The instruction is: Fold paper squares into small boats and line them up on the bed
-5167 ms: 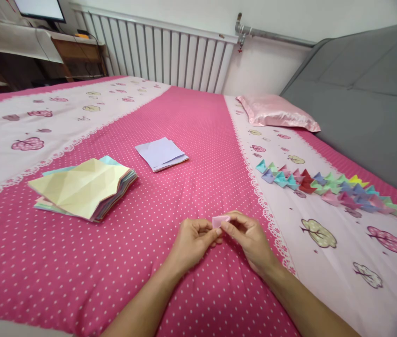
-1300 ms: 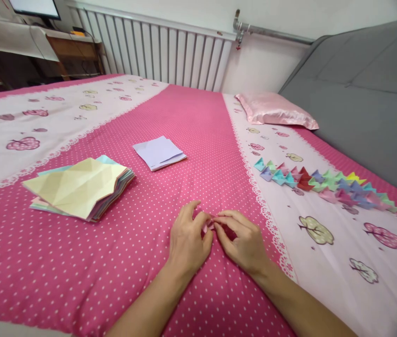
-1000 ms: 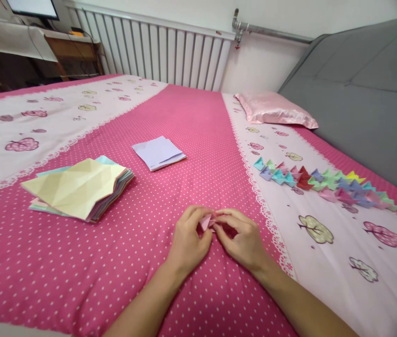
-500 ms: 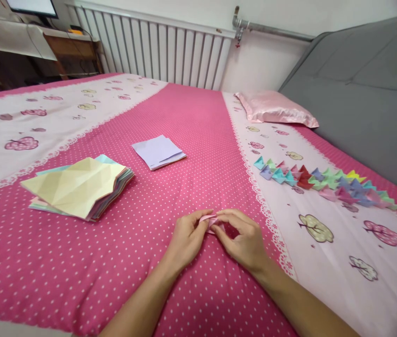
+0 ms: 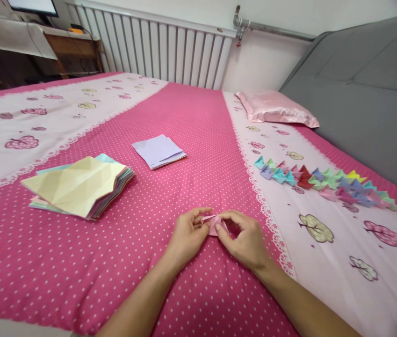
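Observation:
Between my two hands is a small piece of folded pink paper, held just above the dotted pink bedspread. My left hand pinches its left side, thumb in front and fingers behind. On the other side my right hand grips the paper between thumb and index finger. The fingertips cover part of the folds. To the left lies a thick stack of creased paper sheets, a pale yellow one on top. Farther off sits a smaller stack of square paper, lilac on top.
Rows of folded paper boats in several colours stand on the white strip at the right. A pink pillow lies beyond them against the grey headboard. A white radiator lines the wall, with a desk at the far left.
The pink paper has turned and shows a broader flat face between the thumbs. The fingers of my left hand have loosened and spread a little; the stacks and boats stay put.

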